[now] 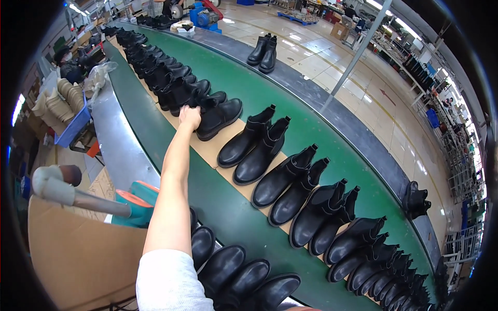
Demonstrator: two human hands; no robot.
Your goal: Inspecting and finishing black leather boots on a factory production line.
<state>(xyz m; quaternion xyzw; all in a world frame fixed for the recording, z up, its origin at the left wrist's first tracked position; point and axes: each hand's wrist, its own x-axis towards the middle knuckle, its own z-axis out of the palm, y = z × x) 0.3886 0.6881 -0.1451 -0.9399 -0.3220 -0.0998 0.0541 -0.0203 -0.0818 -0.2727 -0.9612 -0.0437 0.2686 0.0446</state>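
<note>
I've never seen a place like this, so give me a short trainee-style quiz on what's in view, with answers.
1. Multiple choice: what colour is the long work surface carrying most boots? A) blue B) green C) red
2. True or false: the left hand is inside the blue crate.
3. Fill in: near the top centre, ___ boots stand on the grey ledge.

Key: 1. B. 2. False; it is at the row of boots. 3. Two.

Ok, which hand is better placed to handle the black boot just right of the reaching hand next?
Probably the left: the left hand is right beside that black boot, its forearm stretched toward it over the green surface. No right hand shows near it.
</note>
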